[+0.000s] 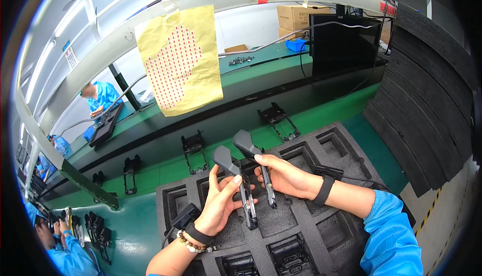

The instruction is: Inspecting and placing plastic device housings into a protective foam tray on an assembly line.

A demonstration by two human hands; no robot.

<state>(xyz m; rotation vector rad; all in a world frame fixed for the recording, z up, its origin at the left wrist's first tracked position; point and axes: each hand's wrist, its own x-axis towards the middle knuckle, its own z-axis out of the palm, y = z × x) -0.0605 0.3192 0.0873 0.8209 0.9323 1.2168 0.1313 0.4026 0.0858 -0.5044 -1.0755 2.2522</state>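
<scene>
The left hand point(218, 203) and right hand point(287, 175) pinch a left grey part point(246, 195) and a right grey part point(269, 188), respectively, above a foam tray point(307, 221). Both appear light, stiff, perhaps slippery; edge grips should spare exposed fittings.

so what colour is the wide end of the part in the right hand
The wide end is plain dark grey, seen best in the head view.

The left hand's grip point(217, 203) is holding a dark grey part point(246, 195), the right hand's grip point(288, 177) is holding a similar piece point(268, 183) beside it, above a foam tray point(306, 215); black frames point(193, 144) are resting beyond.
</scene>
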